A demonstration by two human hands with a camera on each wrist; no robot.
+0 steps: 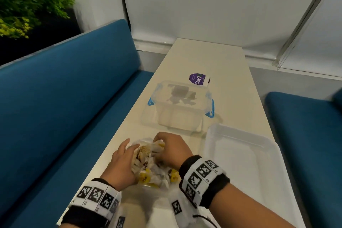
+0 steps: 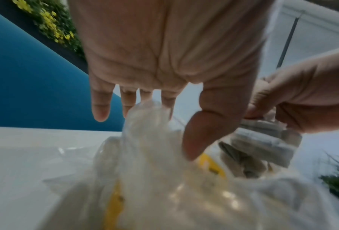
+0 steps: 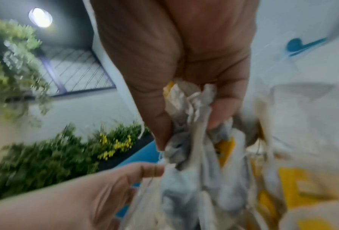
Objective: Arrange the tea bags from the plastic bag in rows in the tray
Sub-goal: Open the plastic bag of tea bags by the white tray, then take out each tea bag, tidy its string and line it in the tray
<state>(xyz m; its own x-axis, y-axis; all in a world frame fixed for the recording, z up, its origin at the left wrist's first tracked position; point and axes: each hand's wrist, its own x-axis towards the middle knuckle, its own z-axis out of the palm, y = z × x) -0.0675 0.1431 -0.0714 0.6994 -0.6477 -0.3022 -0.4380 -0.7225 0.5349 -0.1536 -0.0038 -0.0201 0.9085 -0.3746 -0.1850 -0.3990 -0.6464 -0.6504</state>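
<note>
A clear plastic bag (image 1: pixel 146 164) full of white and yellow tea bags (image 1: pixel 148 178) lies on the cream table near its front edge, between my hands. My left hand (image 1: pixel 122 163) lies along the bag's left side. In the left wrist view it (image 2: pixel 158 132) pinches the bag's (image 2: pixel 164 186) raised plastic between thumb and fingers. My right hand (image 1: pixel 172 150) reaches into the bag from the right. Its fingers (image 3: pixel 188 133) curl round a crumpled bunch of tea bags (image 3: pixel 190 101). The clear tray (image 1: pixel 240 168) sits just right of the bag, with nothing in it.
A clear storage box (image 1: pixel 179 105) with blue clips stands on the table beyond the bag. A small purple-labelled pack (image 1: pixel 199 79) lies behind it. Blue bench seats (image 1: pixel 64 98) run along both sides of the narrow table (image 1: pixel 203 57). A wall closes the far end.
</note>
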